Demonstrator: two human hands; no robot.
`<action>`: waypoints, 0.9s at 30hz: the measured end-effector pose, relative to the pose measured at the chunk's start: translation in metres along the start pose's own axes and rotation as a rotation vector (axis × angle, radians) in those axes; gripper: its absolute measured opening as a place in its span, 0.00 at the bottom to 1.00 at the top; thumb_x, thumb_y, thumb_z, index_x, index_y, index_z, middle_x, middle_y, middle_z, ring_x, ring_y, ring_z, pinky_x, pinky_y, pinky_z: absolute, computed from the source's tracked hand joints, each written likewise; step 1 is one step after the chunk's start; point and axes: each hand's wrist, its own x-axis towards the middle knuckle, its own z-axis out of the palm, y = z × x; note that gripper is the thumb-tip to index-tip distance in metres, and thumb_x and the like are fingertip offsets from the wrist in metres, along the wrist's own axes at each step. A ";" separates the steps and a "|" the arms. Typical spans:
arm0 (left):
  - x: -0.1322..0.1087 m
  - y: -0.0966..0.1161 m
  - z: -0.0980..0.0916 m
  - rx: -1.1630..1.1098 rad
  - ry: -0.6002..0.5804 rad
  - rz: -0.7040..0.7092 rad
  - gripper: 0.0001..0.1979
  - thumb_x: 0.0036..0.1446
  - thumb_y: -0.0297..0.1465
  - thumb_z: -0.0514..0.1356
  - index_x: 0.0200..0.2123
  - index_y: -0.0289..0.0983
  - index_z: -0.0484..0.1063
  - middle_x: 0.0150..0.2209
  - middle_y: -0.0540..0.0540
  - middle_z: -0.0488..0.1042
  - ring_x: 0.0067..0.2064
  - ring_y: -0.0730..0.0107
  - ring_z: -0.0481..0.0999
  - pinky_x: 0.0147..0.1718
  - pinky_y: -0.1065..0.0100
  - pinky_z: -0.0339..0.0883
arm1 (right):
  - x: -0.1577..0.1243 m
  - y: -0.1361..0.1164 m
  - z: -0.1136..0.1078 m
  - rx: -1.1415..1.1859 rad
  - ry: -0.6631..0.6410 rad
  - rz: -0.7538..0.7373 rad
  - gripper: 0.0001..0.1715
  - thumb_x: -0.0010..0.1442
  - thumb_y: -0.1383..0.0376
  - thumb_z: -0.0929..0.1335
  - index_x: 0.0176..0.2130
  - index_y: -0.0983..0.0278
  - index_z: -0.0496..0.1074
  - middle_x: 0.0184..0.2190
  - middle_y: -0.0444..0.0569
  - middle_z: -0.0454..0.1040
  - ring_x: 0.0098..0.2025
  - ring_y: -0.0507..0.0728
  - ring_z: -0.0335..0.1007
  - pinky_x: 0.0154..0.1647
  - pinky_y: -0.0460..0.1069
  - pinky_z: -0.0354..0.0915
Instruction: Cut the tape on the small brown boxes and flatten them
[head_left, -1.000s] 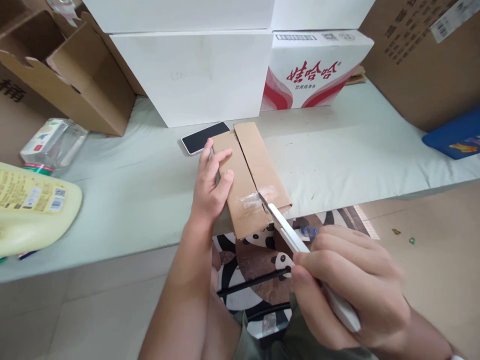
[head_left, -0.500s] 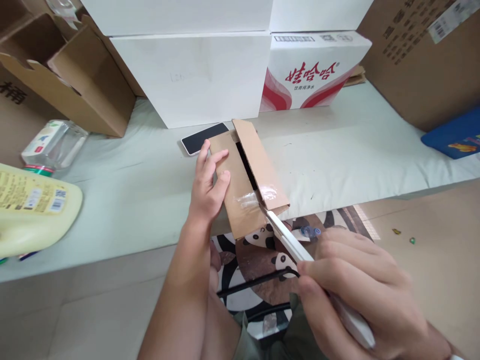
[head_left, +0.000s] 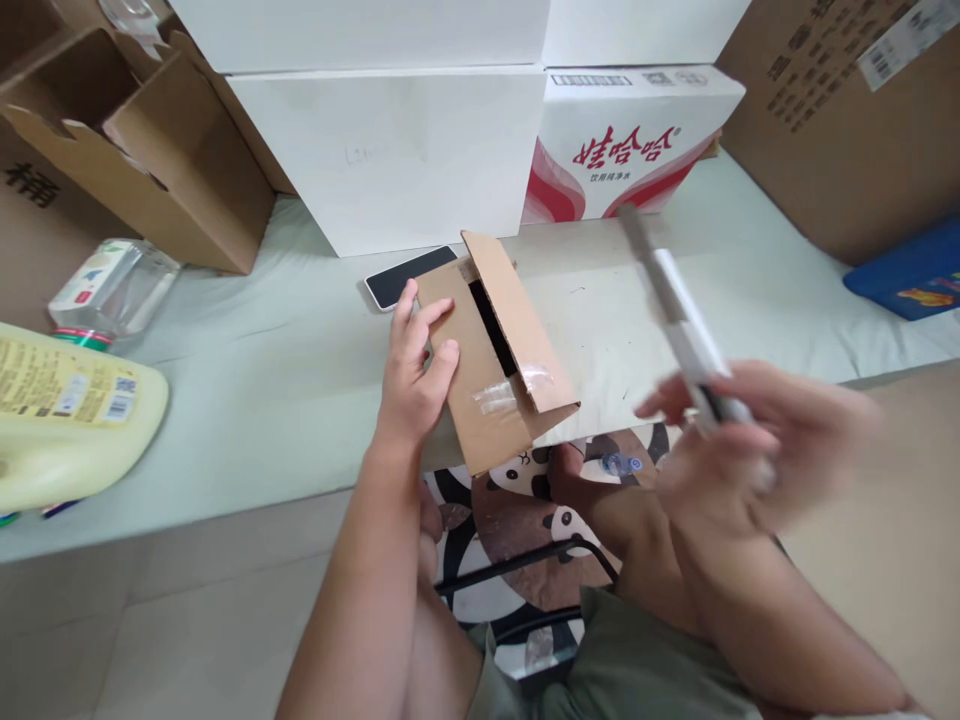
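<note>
A small brown cardboard box (head_left: 480, 410) lies at the table's front edge, its slit tape torn and one top flap (head_left: 521, 330) raised over a dark gap. My left hand (head_left: 416, 375) grips the box's left side, with thumb and fingers on its top. To the right, in the air and apart from the box, my right hand (head_left: 742, 450) is closed around a white utility knife (head_left: 701, 345). The knife's blade extends up and to the left; hand and knife are smeared by motion. What is inside the box cannot be seen.
Behind the box lies a phone (head_left: 409, 277), with white cartons (head_left: 397, 160) stacked further back. On the left stand an open brown carton (head_left: 187, 150), a clear bottle (head_left: 116, 290) and a yellow jug (head_left: 75, 420). A blue package (head_left: 907, 275) sits at right.
My right hand has lifted the utility knife off the box, up and away to the right, tilting its blade upward. The raised flap stands slightly wider. My left hand has barely moved.
</note>
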 end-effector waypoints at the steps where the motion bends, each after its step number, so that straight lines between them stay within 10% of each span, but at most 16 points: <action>1: 0.000 0.001 0.000 -0.004 0.001 -0.011 0.29 0.66 0.54 0.56 0.60 0.43 0.72 0.77 0.38 0.50 0.78 0.44 0.45 0.73 0.42 0.49 | 0.005 0.009 0.008 -0.037 -0.015 0.030 0.12 0.66 0.53 0.68 0.43 0.57 0.75 0.33 0.50 0.73 0.35 0.61 0.72 0.33 0.55 0.67; 10: 0.003 0.004 -0.005 -0.053 0.024 -0.082 0.21 0.65 0.42 0.60 0.58 0.45 0.74 0.76 0.43 0.54 0.78 0.46 0.45 0.72 0.45 0.54 | 0.045 0.090 0.080 -0.388 -0.194 0.462 0.23 0.66 0.55 0.65 0.55 0.63 0.75 0.45 0.60 0.73 0.41 0.67 0.73 0.41 0.60 0.71; 14: 0.004 0.001 -0.008 -0.149 0.027 -0.134 0.19 0.63 0.40 0.61 0.56 0.45 0.76 0.76 0.45 0.54 0.79 0.48 0.45 0.73 0.47 0.53 | 0.040 0.101 0.090 -0.420 -0.221 0.397 0.24 0.64 0.56 0.66 0.54 0.64 0.78 0.54 0.67 0.71 0.58 0.76 0.68 0.57 0.70 0.67; 22: -0.002 0.010 -0.013 -0.435 0.099 -0.400 0.20 0.64 0.45 0.61 0.57 0.49 0.75 0.67 0.49 0.70 0.68 0.51 0.69 0.65 0.52 0.67 | 0.044 0.089 0.086 0.175 -0.285 0.380 0.30 0.70 0.46 0.56 0.40 0.58 0.79 0.52 0.56 0.79 0.65 0.68 0.67 0.71 0.67 0.56; 27: 0.001 0.018 -0.014 -0.698 0.061 -0.533 0.28 0.64 0.54 0.55 0.59 0.46 0.73 0.58 0.42 0.77 0.56 0.48 0.79 0.49 0.52 0.77 | 0.044 0.077 0.083 0.467 -0.214 0.631 0.29 0.67 0.40 0.56 0.50 0.56 0.69 0.51 0.53 0.81 0.58 0.67 0.74 0.65 0.69 0.62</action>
